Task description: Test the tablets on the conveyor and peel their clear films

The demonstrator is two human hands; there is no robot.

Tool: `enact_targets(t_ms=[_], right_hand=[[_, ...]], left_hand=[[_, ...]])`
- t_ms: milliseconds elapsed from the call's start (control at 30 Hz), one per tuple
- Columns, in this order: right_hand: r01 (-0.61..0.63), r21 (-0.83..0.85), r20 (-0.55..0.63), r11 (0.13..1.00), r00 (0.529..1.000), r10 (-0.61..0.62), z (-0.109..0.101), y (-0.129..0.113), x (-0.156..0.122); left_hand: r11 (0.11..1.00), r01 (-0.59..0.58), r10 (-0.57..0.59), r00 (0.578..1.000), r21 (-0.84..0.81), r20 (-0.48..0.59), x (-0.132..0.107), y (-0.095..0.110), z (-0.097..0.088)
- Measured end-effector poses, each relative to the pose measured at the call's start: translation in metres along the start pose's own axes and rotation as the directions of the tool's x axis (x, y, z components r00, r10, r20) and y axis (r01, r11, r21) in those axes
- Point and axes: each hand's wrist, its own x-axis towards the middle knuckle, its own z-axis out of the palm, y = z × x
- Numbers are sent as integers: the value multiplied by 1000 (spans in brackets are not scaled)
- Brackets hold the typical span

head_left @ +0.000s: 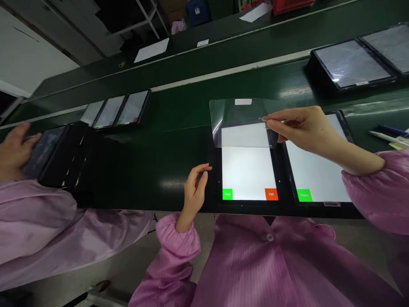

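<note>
A tablet [247,172] lies on the green bench in front of me, its white screen lit, with a green "Pass" box and a red "Fail" box along the bottom. Over its upper part a clear plastic film [238,113] with a white label is lifted at a slant. My right hand [298,125] pinches this film at its right edge between thumb and fingertips. Beside the tablet's left edge, my left hand [194,189] hovers with thumb and forefinger apart, holding nothing. A second lit tablet [315,172] lies to the right, partly hidden under my right forearm.
At left a co-worker's hand [14,149] rests by a stack of dark tablets [62,155]. Several tablets [132,108] lie in a row behind it. Film-covered tablets [353,64] are stacked at far right. Pens [388,136] lie at the right edge.
</note>
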Motion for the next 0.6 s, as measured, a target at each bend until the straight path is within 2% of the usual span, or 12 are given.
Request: enact_targets(t_ms=[33,67,100,167,200,233,267,333,400,500,533,600], right_hand=[[-2,1,59,1000,998,2,-1,-1,-9],[-2,7,173,1000,985,1,-2,-3,-20],[0,7,326,1000,946,-2,-4,-5,-34],[60,-16,620,998,783,-37,-10,-9,-67],[136,-52,669,989,740,-66,-13,-11,-86],[240,-79,646,968,751,-134,-17,-11,-103],[338,-126,572,933,793,-210,-21,-11,-120],[455,-286,357,843,867,-347,-29,-6,-146],[463,-501,223,731,885,-408,-36,1,-163],[455,-696,240,555,877,-417,-45,7,-175],[450,-712,239,539,877,-416,-47,7,-176],[416,-701,194,579,893,-407,-49,6,-177]], left_hand=[[1000,8,-8,1000,6,4,-11,3,-3],[1000,12,-12,1000,14,13,-20,6,-5],[1000,9,-10,1000,26,28,-27,9,-7],[997,-20,13,996,73,89,-40,14,-12],[993,-45,31,991,110,131,-46,16,-15],[985,-81,53,983,152,175,-51,18,-17],[972,-123,79,974,198,214,-57,20,-19],[926,-235,147,946,295,290,-66,23,-21],[846,-348,208,913,403,352,-73,24,-23],[764,-393,203,899,511,387,-76,23,-24],[774,-366,187,912,517,365,-74,22,-25],[815,-290,150,942,501,301,-69,19,-25]])
